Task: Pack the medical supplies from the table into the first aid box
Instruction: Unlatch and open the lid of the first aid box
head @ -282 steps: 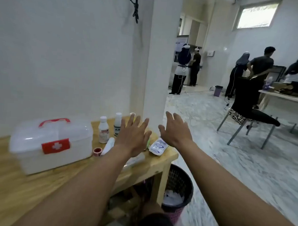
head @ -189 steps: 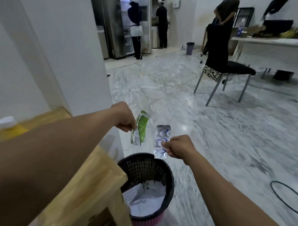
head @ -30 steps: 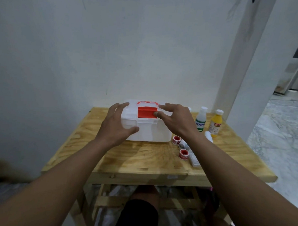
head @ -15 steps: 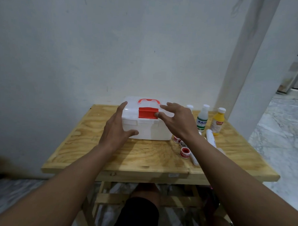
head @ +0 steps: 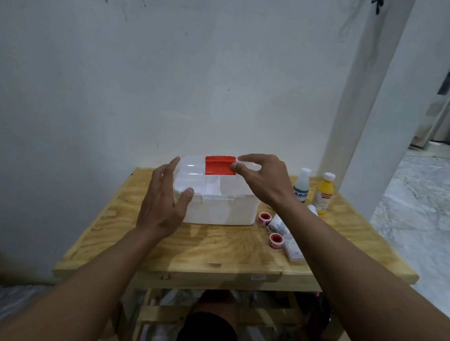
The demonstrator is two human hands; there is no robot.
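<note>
The white first aid box [head: 217, 211] stands at the back middle of the wooden table [head: 215, 255]. Its translucent lid is tilted up at the front, and the red latch [head: 220, 165] faces me. My left hand [head: 160, 206] grips the box's left end, thumb on the front corner. My right hand [head: 262, 179] pinches the lid edge right beside the latch. To the right of the box lie two red tape rolls [head: 265, 219] [head: 276, 241], a white bandage roll [head: 277, 224] and a clear flat case [head: 294, 249]. A white bottle [head: 302, 185] and a yellow bottle [head: 323, 194] stand behind them.
A white wall rises directly behind the table, and a white pillar [head: 371, 99] stands at its right rear corner. Marble floor [head: 423, 217] lies to the right. My knees show under the table's front edge.
Long before, I held two packets over a bin. In the last second the lid front has risen under my right hand, so the red latch now sits higher and the handle is out of sight.
</note>
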